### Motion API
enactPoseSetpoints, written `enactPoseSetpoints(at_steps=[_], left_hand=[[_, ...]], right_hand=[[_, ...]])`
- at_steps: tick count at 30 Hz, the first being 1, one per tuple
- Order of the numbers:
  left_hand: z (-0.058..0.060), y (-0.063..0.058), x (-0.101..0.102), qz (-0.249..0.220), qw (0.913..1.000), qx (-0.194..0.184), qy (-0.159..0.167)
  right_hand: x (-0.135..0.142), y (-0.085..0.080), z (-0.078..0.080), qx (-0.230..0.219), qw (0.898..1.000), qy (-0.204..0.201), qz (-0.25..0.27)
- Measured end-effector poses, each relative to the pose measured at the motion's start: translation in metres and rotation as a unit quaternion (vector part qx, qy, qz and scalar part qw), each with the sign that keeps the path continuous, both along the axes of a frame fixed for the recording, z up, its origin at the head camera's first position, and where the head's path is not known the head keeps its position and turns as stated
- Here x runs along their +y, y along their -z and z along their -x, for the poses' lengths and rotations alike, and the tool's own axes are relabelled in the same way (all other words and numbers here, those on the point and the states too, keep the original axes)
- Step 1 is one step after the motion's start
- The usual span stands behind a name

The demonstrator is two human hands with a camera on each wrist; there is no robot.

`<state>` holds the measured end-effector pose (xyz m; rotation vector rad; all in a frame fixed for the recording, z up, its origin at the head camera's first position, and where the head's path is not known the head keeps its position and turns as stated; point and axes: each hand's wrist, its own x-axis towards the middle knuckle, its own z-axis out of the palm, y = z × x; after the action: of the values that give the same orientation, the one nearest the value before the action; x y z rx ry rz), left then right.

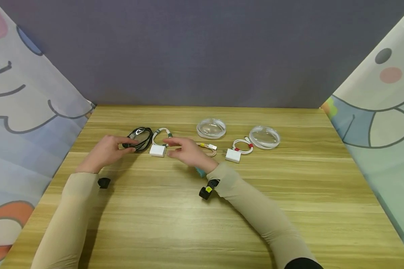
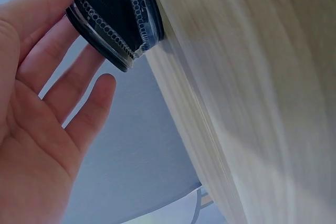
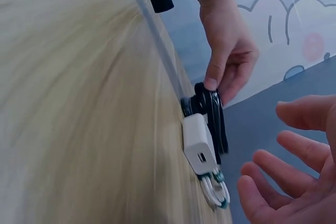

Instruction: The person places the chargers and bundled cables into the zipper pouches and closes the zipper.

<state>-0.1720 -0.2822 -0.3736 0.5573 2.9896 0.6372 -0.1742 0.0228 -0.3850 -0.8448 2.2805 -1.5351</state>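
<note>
My left hand [image 1: 109, 151] pinches the rim of a round, black-edged zip case [image 2: 118, 14] between thumb and fingertips. Zipper teeth run along its two rims, and its middle looks clear from above. To its right lies a white charger plug [image 1: 157, 150], with a white cable [image 3: 214, 191] looped beside it and tied in green. Just right of that plug, my right hand [image 1: 188, 151] hovers with parted, loosely bent fingers and holds nothing. A beige cable [image 1: 211, 152] with a yellow tie is partly covered by this hand.
Two clear round cases with whitish rims, one at the back middle [image 1: 211, 135] and one farther right [image 1: 264, 144], lie on the wooden table [image 1: 161, 224]. Near them are another white plug [image 1: 233, 155] and a red-tied white cable [image 1: 243, 151]. Something teal [image 1: 200, 172] shows under my right wrist.
</note>
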Motion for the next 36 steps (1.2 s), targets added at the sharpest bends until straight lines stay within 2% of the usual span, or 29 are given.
enactPoseSetpoints(at_steps=[7,12,18,26,33,36], left_hand=[[-0.002,0.0,0.0,-0.002,1.0,-0.006,0.003],[-0.001,0.001,0.0,-0.01,0.9998,-0.015,0.01],[-0.001,0.001,0.0,-0.012,0.9997,-0.019,0.012],[-0.001,0.001,0.001,-0.018,0.9996,-0.021,0.007],[0.0,0.005,-0.004,-0.035,0.9991,0.015,0.017],[-0.001,0.007,-0.006,-0.039,0.999,0.017,0.012]], right_hand=[[-0.018,0.004,-0.002,-0.018,0.999,0.025,0.009],[-0.028,0.009,-0.002,-0.044,0.997,0.062,0.018],[-0.036,0.012,-0.002,-0.059,0.992,0.108,-0.009],[-0.041,0.018,0.002,-0.039,0.991,0.122,-0.037],[-0.047,0.023,0.006,-0.022,0.991,0.12,-0.055],[-0.049,0.025,0.006,-0.004,0.99,0.123,-0.074]])
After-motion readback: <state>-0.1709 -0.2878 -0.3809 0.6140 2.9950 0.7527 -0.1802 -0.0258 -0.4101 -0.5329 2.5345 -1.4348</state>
